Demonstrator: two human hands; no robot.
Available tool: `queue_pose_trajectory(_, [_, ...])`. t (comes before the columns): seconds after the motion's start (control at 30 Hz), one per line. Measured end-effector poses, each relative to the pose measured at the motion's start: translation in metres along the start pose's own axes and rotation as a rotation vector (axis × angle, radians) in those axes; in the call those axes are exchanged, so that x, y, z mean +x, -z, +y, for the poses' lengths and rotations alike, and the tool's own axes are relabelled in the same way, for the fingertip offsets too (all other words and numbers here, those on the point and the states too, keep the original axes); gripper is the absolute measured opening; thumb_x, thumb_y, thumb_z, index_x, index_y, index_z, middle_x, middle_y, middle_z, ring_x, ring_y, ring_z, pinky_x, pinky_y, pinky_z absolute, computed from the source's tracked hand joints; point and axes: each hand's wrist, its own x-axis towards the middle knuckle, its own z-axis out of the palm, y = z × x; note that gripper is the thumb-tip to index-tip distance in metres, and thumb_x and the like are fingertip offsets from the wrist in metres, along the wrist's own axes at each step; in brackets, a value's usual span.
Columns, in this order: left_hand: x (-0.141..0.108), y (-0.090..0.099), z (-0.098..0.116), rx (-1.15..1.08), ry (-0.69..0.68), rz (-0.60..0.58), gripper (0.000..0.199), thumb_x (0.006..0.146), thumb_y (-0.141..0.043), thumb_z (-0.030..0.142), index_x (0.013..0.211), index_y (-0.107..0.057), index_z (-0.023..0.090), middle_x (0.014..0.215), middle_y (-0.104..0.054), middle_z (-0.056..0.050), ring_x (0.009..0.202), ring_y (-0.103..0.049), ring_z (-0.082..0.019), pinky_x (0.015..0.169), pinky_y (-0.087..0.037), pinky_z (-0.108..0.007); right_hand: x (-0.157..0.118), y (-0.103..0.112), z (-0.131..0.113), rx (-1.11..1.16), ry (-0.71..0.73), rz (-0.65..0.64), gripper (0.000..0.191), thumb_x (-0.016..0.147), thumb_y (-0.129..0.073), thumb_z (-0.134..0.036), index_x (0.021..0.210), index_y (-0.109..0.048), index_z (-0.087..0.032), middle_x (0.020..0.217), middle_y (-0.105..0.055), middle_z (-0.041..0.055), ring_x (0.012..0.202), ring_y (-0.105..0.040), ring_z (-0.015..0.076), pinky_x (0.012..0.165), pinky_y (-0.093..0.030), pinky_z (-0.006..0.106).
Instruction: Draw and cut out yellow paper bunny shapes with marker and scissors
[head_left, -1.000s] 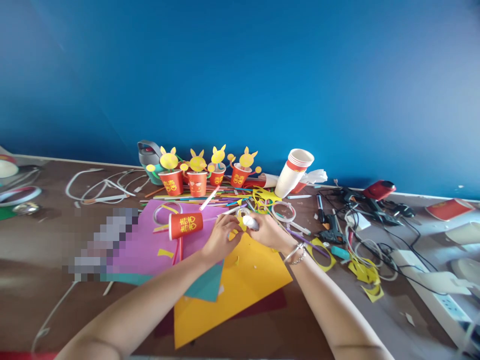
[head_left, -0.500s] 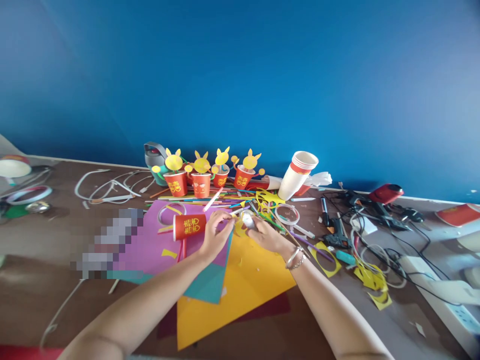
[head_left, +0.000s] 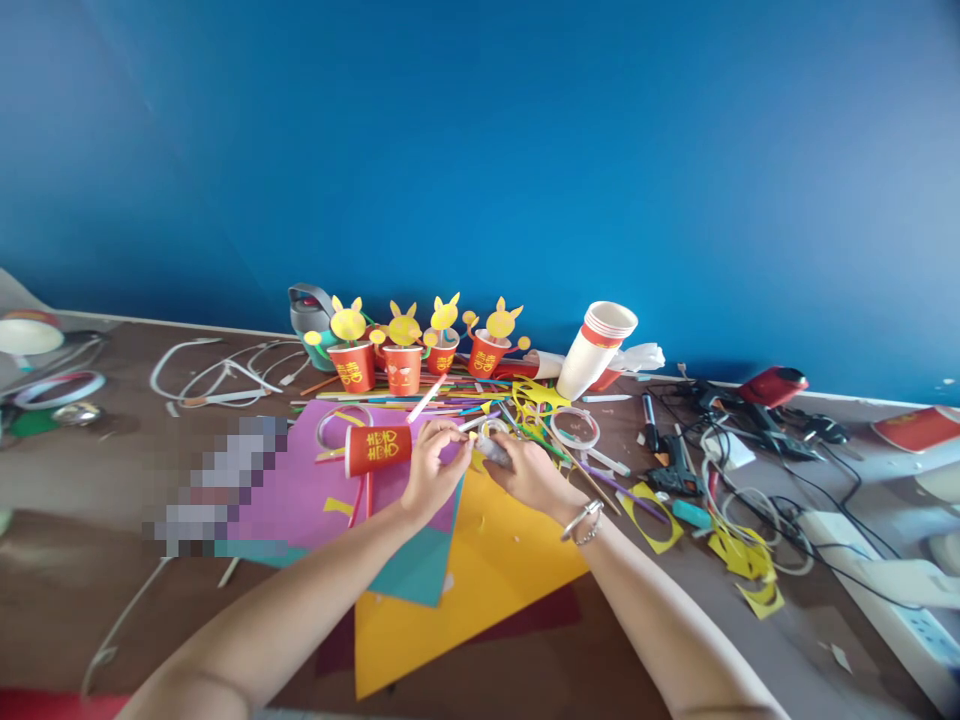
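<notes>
Fingers of left hand (head_left: 433,478): pinching small yellow piece (head_left: 472,437), centre of frame, its long axis not showing clearly; right hand (head_left: 536,475): curling round whitish object (head_left: 495,451), just right of piece.

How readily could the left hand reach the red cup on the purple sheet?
Probably yes: the cup lies beside the left hand with nothing visible between, though its fingers seem to pinch a small yellow piece.
</notes>
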Motion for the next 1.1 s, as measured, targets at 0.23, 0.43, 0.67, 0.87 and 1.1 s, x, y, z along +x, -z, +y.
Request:
queue_pose_trajectory(0.23, [0.001,-0.001,0.001,-0.065,0.062,-0.014,0.009,0.08,-0.061,0.026,0.073,-0.062,0.02,0.083,-0.059,-0.004,0.083,-0.057,-0.017,0.078,-0.048,-0.033,-0.002,-0.004,-0.006,-0.134,-0.005,0.024,0.023,0.085,-0.046,-0.022,0.107,-0.051,-0.016,0.085,-0.069,0.0081,0.072,-0.065,0.0199,0.06,-0.036,0.024])
queue_pose_trajectory(0.43, [0.002,0.001,0.001,-0.101,0.084,-0.026,0.012,0.079,-0.061,0.029,0.072,-0.063,0.02,0.084,-0.059,-0.004,0.085,-0.057,-0.018,0.081,-0.047,-0.034,-0.004,-0.011,-0.007,-0.161,-0.029,0.027,0.025,0.086,-0.044,-0.022,0.11,-0.049,-0.014,0.091,-0.069,0.0106,0.075,-0.066,0.0211,0.061,-0.038,0.025])
queue_pose_trajectory(0.67, [-0.004,0.0,0.009,-0.136,0.008,-0.147,0.008,0.081,-0.061,0.026,0.075,-0.065,0.021,0.085,-0.057,-0.003,0.087,-0.056,-0.017,0.081,-0.046,-0.033,-0.004,-0.014,-0.008,-0.181,-0.064,-0.008,0.026,0.085,-0.044,-0.022,0.11,-0.05,-0.015,0.087,-0.069,0.0096,0.073,-0.065,0.0203,0.058,-0.035,0.025])
queue_pose_trajectory(0.87, [-0.004,-0.002,0.007,-0.131,0.128,0.078,0.011,0.081,-0.06,0.029,0.077,-0.065,0.02,0.088,-0.055,-0.003,0.088,-0.055,-0.017,0.083,-0.045,-0.033,-0.002,-0.011,-0.009,-0.146,-0.137,-0.003,0.026,0.085,-0.048,-0.027,0.108,-0.053,-0.017,0.082,-0.068,0.0074,0.074,-0.065,0.02,0.061,-0.037,0.025])
queue_pose_trajectory(1.1, [0.005,0.001,0.0,-0.074,0.123,0.116,0.011,0.08,-0.062,0.029,0.074,-0.064,0.02,0.084,-0.057,-0.002,0.085,-0.055,-0.016,0.08,-0.046,-0.031,-0.004,-0.012,-0.011,0.004,-0.022,0.098,0.034,0.086,-0.043,-0.023,0.119,-0.042,-0.015,0.092,-0.067,0.0092,0.077,-0.065,0.0214,0.068,-0.044,0.029])
